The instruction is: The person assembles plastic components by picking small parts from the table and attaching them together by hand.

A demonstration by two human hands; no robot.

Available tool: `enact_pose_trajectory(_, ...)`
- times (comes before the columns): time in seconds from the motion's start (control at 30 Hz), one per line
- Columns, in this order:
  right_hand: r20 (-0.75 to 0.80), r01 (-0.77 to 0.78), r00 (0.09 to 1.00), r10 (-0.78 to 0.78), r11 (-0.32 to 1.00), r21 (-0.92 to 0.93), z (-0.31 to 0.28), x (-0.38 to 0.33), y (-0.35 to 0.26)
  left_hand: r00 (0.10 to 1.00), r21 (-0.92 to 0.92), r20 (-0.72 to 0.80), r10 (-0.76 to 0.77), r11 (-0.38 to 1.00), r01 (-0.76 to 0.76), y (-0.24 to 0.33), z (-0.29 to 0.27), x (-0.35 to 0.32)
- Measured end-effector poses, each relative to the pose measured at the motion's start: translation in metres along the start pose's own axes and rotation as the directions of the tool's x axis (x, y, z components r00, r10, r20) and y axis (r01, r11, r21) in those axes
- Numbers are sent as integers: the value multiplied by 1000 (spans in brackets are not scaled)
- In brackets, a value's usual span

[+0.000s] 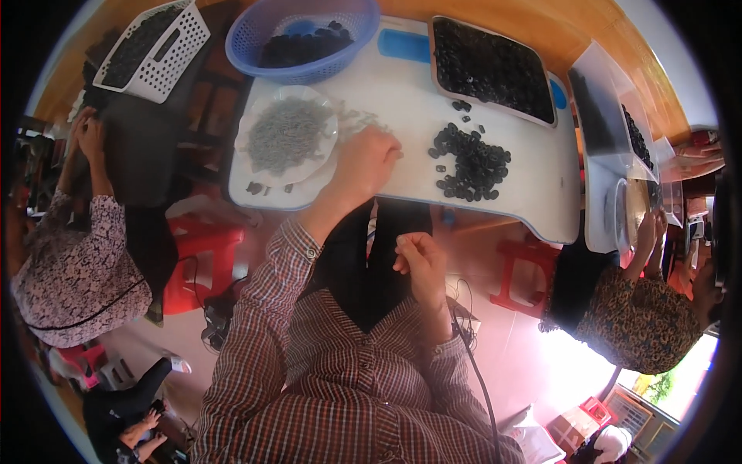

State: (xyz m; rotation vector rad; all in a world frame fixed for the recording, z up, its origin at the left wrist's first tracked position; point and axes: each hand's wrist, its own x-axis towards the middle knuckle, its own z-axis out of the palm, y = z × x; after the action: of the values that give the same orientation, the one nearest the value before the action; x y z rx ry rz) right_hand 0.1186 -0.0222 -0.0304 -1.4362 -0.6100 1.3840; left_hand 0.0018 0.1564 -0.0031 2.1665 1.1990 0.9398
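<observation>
The person's left hand (pixel 369 158) rests on the white plastic counter (pixel 533 185), just right of the clear shallow plate of small grey metal pieces (pixel 287 135), its fingers curled together as if pinching one of the loose grey pieces beside the plate; whether anything sits between the fingertips cannot be told. The right hand (pixel 421 259) is held off the counter, below its near edge and over the lap, closed in a loose fist with thumb against forefinger, possibly on a small part too tiny to make out. The loose heap of small black rubber rings (pixel 470 162) lies right of the left hand, apart from it. It looks like a picking-up step in a small assembly job; the next move would call for a fine pinch and bringing both hands together.
</observation>
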Motion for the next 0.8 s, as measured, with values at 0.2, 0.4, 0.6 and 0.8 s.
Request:
enact_pose_trajectory(0.2, 8, -4, 1000, 4, 999, -34, 0, 3, 1, 994, 29, 109, 22, 999, -26, 24, 41, 4)
enact_pose_trajectory(0.4, -12, -6, 1000, 5, 999, -33, -3, 5, 3, 991, 72, 133, 28, 997, -38, 29, 68, 10)
enact_pose_trajectory(0.6, -12, -10, 1000, 9, 999, -47, -4, 6, 4, 982, 171, 181, 57, 981, -88, 32, 75, 9)
enact_pose_trajectory(0.8, -13, 8, 1000, -9, 998, -66, -4, 6, 6, 977, 130, 196, 80, 986, -106, 33, 72, 7)
